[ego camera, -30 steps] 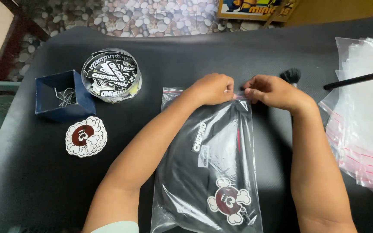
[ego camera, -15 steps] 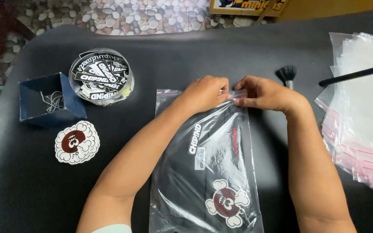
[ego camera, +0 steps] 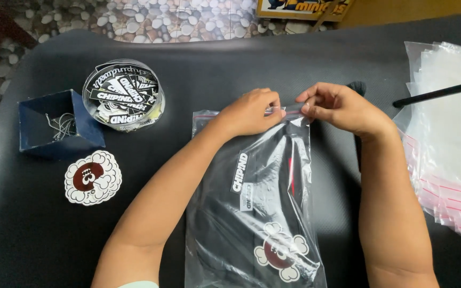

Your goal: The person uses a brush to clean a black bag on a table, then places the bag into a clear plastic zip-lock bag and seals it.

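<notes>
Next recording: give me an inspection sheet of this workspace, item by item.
Surface: black mat covering the table.
Job's things: clear zip bag lying flat, dark folded garment with a cloud-shaped patch inside; both hands pinch its top edge.
Clutter: round clear tub of stickers, blue box with chains, cloud-shaped sticker, stack of empty zip bags, black rod across the stack, a small dark object behind the right hand, kind unclear.
Hands: left hand and right hand, fingers closed on the bag's seal strip.
Cables: nothing seen.
Surroundings: pebble-pattern floor, wooden furniture at left edge.
</notes>
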